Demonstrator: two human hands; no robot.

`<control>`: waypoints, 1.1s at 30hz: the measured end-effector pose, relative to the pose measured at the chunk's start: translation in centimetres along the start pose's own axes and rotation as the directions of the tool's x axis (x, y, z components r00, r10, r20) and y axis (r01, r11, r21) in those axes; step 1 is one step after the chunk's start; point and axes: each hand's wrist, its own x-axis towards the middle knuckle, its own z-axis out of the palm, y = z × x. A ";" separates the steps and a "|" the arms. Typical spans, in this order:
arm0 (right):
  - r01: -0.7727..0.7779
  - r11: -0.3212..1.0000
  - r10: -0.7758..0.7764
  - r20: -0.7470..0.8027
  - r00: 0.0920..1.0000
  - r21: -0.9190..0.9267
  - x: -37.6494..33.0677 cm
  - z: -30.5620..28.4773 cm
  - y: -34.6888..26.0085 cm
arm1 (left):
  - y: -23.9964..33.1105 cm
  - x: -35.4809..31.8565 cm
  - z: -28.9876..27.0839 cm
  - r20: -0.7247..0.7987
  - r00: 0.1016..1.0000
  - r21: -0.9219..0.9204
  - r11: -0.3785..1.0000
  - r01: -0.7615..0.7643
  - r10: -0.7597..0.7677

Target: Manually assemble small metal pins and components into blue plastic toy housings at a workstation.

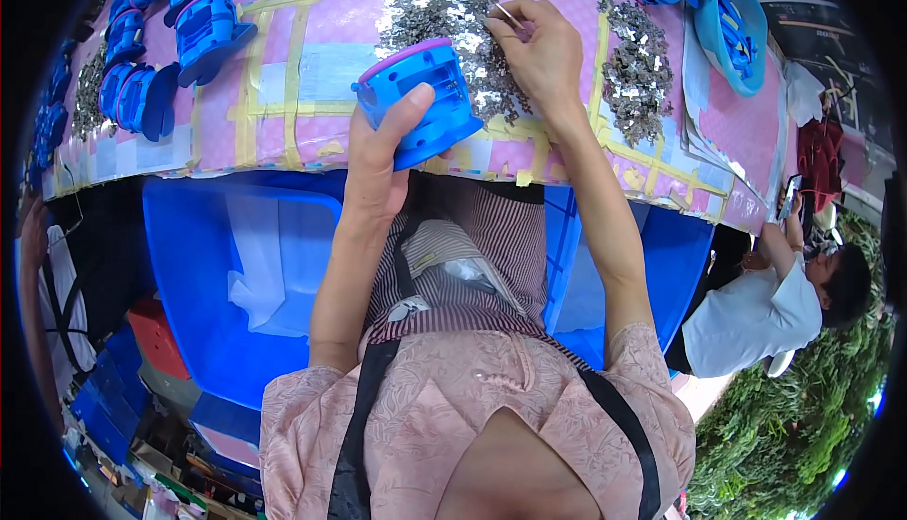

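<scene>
My left hand (380,156) is wrapped round a blue plastic housing (442,93) with a pink ring on its top. It is held tilted above the table's near edge, the thumb lying across its open side. To the right, my right hand (553,57) pinches a thin pale stick (510,16) between thumb and fingers. What the stick is, I cannot make out. That hand is at the right edge of a large heap of small silvery metal pieces (425,5). Whether a metal piece is also between its fingers is hidden.
Several similar blue housings (208,34) stand at the left, more at the far right. A second metal heap (638,71) and a light-blue basket (732,38) of blue parts lie right. Blue bins (189,274) stand under the taped pink table (326,137). A person (756,312) sits at the right.
</scene>
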 end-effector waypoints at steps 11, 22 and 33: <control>-0.524 0.498 0.253 0.462 0.850 0.691 -3.8 -5.4 -5.7 | -0.5 0.2 0.7 -0.003 1.000 0.051 0.999 -0.019 0.019; -0.495 0.473 0.290 0.403 0.868 0.729 -5.3 -5.3 -6.9 | -1.2 -0.2 0.9 -0.043 0.983 0.177 0.969 -0.170 0.180; -0.126 0.836 0.147 0.002 0.989 0.534 -6.7 -3.1 -6.8 | -1.5 -1.1 1.9 -0.003 0.956 0.315 0.908 -0.277 0.293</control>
